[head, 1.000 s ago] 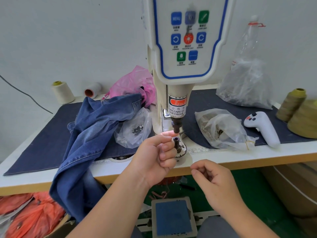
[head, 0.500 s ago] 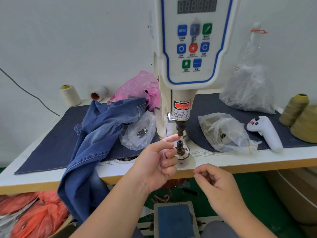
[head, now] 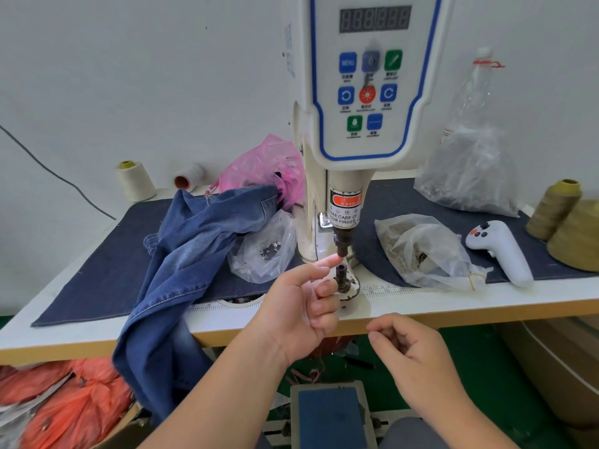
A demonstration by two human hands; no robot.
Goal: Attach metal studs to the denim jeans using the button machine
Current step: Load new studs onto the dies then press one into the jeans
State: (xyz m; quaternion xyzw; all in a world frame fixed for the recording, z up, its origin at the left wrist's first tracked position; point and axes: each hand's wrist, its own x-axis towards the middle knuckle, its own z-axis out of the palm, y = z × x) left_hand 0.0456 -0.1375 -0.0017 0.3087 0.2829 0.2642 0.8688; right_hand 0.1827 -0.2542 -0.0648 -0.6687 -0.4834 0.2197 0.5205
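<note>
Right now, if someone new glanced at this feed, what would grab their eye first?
Probably the left hand, its index fingertip raised right at the gap between the button machine's upper punch and lower die, just beneath the finger-warning label. Next, the denim jeans heaped left of the machine and spilling over the table edge, not under the punch. The right hand hangs loosely curled below that edge.

Two bare forearms are seen, ending in the bare left hand [head: 299,311] and the bare right hand [head: 413,358]. No sleeve, glove, ring or watch is worn on either (the upper arms are cut off by the frame). Short, unpainted nails are shown on the left hand's fingers [head: 324,288].
</note>
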